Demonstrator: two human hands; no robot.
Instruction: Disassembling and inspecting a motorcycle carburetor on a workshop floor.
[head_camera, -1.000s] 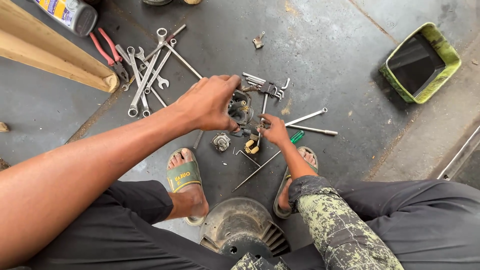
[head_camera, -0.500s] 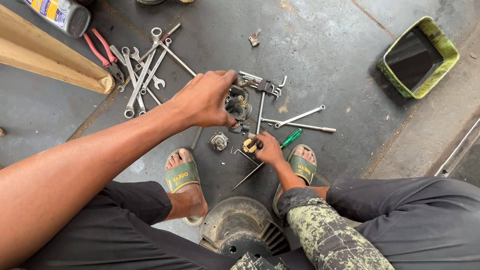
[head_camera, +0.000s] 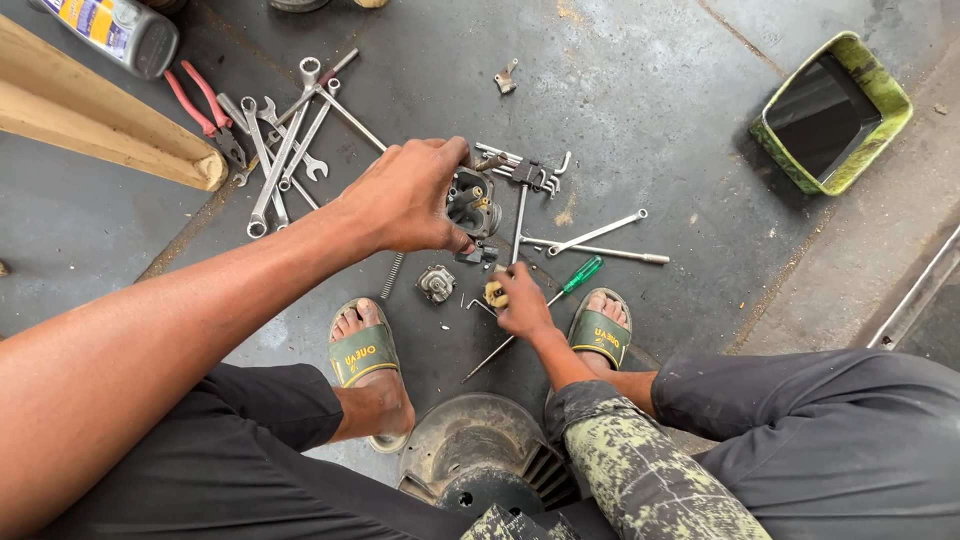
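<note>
my left hand (head_camera: 405, 197) clamps the metal carb body (head_camera: 474, 202), held upright; right hand (head_camera: 521, 300) pinches a small brass part (head_camera: 495, 292) just below it, nearer me.

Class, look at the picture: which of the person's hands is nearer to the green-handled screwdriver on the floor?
Right. The right hand rests just beside the green-handled screwdriver, while the left hand is farther off, gripping a metal engine part.

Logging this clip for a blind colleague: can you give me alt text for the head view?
Seen from above, a squatting person's left hand grips a small metal engine part on a grey floor, while the right hand pinches a small yellowish piece. Spanners, red-handled pliers, a green-handled screwdriver and a green tray lie around.
</note>
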